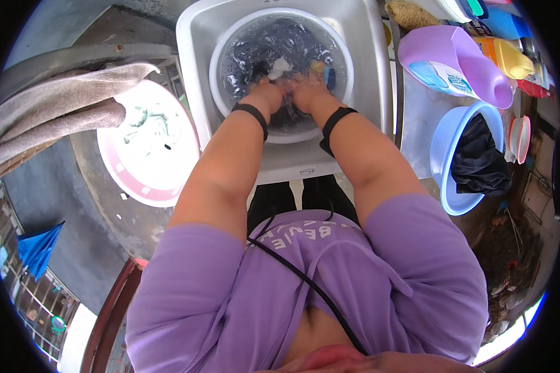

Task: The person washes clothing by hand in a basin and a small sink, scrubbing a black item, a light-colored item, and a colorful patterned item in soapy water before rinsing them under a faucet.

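A round white plastic basin [218, 88] sits inside a white sink [368, 88]. It holds murky water with dark cloth [287, 119] in it. My left hand [265, 94] and my right hand [309, 92] are close together in the basin, at the cloth. Water and blur hide the fingertips, so I cannot tell how firmly they grip. Just beyond them floats a whitish clump [280, 67], perhaps foam or cloth. A small blue and yellow item [329, 77] lies in the water beyond my right hand. Each wrist wears a black band.
To the left, a pink-rimmed basin [142, 189] holds pale green pieces, beside a draped grey-brown towel [70, 100]. On the right stand a purple cut-open plastic bottle [434, 46], a yellow bottle [513, 58] and a light-blue basin [441, 144] with black cloth [478, 158] over its rim.
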### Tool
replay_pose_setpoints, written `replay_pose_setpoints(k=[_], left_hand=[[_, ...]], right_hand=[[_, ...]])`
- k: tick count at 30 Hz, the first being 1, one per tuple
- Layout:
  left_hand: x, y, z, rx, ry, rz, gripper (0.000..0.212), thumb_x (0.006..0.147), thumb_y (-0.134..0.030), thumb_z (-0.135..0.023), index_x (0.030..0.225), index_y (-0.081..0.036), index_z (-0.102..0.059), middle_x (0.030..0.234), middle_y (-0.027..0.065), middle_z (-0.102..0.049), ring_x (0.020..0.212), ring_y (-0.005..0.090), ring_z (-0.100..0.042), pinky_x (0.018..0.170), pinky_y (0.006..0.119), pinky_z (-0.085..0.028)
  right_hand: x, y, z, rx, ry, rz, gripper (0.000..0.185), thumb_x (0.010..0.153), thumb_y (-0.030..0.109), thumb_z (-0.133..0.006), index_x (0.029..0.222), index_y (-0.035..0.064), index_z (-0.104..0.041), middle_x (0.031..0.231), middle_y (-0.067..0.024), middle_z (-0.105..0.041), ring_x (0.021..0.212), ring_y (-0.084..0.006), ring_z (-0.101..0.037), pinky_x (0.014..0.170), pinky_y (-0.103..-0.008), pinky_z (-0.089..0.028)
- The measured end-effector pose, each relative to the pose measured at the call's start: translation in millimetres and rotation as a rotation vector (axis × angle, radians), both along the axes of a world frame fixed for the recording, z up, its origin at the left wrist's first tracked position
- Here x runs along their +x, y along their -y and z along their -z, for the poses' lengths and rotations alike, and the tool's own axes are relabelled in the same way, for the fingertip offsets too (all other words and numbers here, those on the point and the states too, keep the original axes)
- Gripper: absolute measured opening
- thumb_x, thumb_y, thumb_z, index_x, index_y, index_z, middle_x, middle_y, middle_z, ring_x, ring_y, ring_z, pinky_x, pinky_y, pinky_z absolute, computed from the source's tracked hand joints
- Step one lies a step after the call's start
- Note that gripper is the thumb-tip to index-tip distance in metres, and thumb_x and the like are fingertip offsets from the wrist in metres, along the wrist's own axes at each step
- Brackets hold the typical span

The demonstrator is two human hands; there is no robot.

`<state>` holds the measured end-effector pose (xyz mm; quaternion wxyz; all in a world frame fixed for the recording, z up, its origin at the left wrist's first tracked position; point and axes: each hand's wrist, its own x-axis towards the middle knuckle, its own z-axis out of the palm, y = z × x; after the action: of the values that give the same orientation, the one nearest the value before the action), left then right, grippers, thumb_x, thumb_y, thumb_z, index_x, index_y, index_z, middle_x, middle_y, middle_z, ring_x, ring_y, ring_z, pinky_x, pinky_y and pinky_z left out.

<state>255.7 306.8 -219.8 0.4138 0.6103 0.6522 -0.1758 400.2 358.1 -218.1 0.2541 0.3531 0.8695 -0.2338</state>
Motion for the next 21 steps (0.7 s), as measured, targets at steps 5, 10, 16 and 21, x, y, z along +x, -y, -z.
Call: replay_pose_setpoints(k=[5, 10, 16, 21], left_hand=[[-10, -9, -50, -0.039, 0.049, -0.077, 0.043, 0.091, -0.033, -0.050, 0.130, -0.015, -0.056, 0.135, 0.0154, -0.053, 0.123, 0.0327, -0.051, 0.104, 0.040, -0.040], [-42, -21, -102, -0.006, -0.116, -0.151, 0.041, 0.087, -0.040, -0.062, 0.111, -0.008, -0.068, 0.113, 0.0121, -0.067, 0.108, 0.0296, -0.061, 0.091, 0.038, -0.048], [-32, 5, -97, 0.286, 1.328, -1.678, 0.019, 0.096, -0.017, -0.053, 0.108, -0.005, -0.060, 0.103, 0.0098, -0.065, 0.095, 0.0219, -0.061, 0.087, 0.034, -0.048], [6, 8, -46, -0.156, 2.487, -1.647, 0.023, 0.097, -0.024, -0.048, 0.110, -0.006, -0.053, 0.112, 0.0107, -0.060, 0.101, 0.0254, -0.059, 0.089, 0.041, -0.048]], right_hand=[[-1, -14, -10, -0.015, -0.112, -0.018, 0.042, 0.089, 0.023, -0.050, 0.131, 0.0192, -0.055, 0.140, -0.0089, -0.046, 0.133, -0.0339, -0.038, 0.111, -0.0554, -0.022], [2, -33, -66, 0.170, -0.069, 0.276, 0.027, 0.084, 0.023, -0.056, 0.106, 0.0142, -0.069, 0.117, -0.0041, -0.063, 0.121, -0.0278, -0.048, 0.102, -0.0501, -0.031], [-12, -14, -86, -0.486, -0.844, 1.024, 0.024, 0.079, 0.015, -0.060, 0.100, 0.0061, -0.065, 0.100, -0.0094, -0.064, 0.103, -0.0239, -0.058, 0.090, -0.0387, -0.043], [-52, 21, -147, -0.268, -1.248, 0.560, 0.023, 0.076, 0.013, -0.068, 0.095, 0.0038, -0.058, 0.091, -0.0122, -0.061, 0.090, -0.0287, -0.059, 0.082, -0.0373, -0.047]])
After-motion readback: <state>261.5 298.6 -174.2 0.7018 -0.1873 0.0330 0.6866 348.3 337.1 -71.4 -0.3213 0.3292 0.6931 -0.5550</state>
